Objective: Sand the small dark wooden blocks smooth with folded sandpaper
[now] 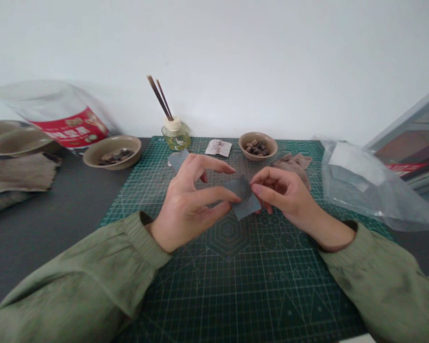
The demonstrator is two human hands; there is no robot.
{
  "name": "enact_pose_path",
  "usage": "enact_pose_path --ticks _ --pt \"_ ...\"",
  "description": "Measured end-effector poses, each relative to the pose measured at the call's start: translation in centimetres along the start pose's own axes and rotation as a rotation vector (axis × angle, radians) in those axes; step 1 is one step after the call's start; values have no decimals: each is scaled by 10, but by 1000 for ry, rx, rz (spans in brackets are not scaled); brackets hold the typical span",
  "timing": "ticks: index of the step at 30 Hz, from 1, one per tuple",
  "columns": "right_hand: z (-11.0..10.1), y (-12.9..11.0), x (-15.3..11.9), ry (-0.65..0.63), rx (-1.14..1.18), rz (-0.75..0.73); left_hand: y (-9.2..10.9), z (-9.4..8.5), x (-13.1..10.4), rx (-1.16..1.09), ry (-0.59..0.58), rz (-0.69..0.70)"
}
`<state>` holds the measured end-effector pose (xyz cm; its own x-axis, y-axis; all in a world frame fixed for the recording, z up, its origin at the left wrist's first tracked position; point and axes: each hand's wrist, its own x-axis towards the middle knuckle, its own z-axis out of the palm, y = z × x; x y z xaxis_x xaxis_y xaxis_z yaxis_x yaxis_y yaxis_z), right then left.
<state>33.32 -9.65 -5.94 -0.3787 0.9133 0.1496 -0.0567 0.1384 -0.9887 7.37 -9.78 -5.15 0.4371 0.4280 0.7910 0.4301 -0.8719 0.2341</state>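
"How were the hands posed?"
"The left hand (193, 197) arched, lower digits gripping a blue-grey sheet (248, 206) above the cutting mat (200, 295); the right hand (288, 193) angled inward, pinching its edge."

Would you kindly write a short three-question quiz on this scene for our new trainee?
1. Fill in the colour: between the left hand and the right hand is a small, bluish-____ sheet.

2. Choose one: what stands in the bottle by the wall?
A. Spoons
B. Dark sticks
C. Flowers

3. True or false: the clear plastic bag lies to the right of the small bowl on the green mat.

Key: 1. grey; 2. B; 3. true.
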Motion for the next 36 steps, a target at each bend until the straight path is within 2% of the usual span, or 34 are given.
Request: enact_pose_path --ticks 24,36 --pt "0 -2 1 42 -38 -16 -3 0 -3 -21 -36 -49" --pt "-1 -3 3 125 -90 -12 2 1 2 -12 10 -66"
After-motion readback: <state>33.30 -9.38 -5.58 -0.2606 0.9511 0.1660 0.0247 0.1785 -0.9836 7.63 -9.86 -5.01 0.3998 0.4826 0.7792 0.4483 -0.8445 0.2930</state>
